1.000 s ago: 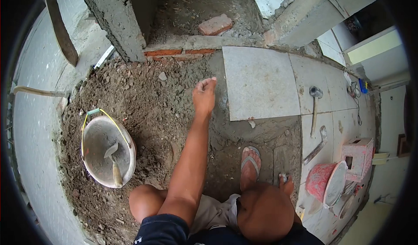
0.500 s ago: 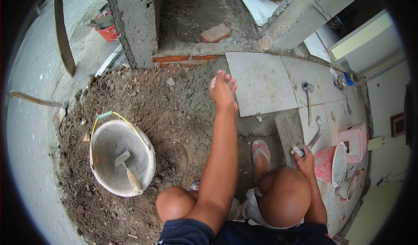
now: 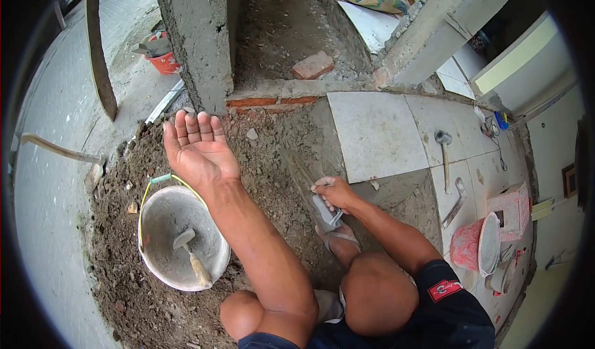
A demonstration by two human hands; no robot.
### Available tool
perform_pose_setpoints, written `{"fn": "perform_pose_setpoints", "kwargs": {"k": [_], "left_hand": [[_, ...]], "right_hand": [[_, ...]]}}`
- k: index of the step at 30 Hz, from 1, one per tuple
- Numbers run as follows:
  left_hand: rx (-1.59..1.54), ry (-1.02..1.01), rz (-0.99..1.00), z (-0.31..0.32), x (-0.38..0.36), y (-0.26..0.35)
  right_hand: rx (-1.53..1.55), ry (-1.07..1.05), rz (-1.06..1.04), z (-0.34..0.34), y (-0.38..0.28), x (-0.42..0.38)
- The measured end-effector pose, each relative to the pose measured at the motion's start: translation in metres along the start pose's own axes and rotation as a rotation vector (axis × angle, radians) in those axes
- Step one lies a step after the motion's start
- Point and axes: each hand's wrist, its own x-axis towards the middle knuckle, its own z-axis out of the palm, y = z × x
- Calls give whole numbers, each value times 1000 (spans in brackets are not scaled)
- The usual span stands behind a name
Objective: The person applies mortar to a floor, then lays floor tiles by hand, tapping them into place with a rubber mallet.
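My left hand (image 3: 197, 147) is raised palm up and empty, fingers spread, above the dirt bed (image 3: 260, 163) and just beyond the rim of a mortar bucket (image 3: 180, 234). A small trowel (image 3: 192, 259) lies inside that bucket. My right hand (image 3: 333, 193) grips a flat grey trowel (image 3: 322, 209) and presses it on the wet mortar beside the laid grey tile (image 3: 375, 135). My sandalled foot (image 3: 338, 240) rests just below that hand.
A concrete pillar (image 3: 201, 39) and a brick sill (image 3: 266, 101) close the back. A rubber mallet (image 3: 444, 154) and a metal tool (image 3: 457, 201) lie on the tiled floor at right, near a pink bucket (image 3: 474, 247) and a pink box (image 3: 514, 209).
My left hand swung left from the tile's edge and turned palm up over the bucket. My right hand came from beside my knee to the mortar with the trowel.
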Motion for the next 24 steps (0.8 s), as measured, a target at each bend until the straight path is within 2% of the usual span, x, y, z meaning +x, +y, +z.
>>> {"fn": "perform_pose_setpoints", "kwargs": {"k": [4, 7, 12, 18, 24], "left_hand": [[3, 21, 61, -10, 14, 14], [21, 31, 106, -20, 28, 16], [99, 68, 137, -30, 46, 4], [168, 74, 103, -38, 54, -11], [186, 61, 62, -26, 48, -41]], "right_hand": [[-1, -1, -48, 12, -14, 50], [84, 128, -83, -1, -27, 85], [218, 167, -22, -19, -53, 127], [425, 302, -49, -38, -66, 116], [520, 205, -1, -73, -63, 131]]}}
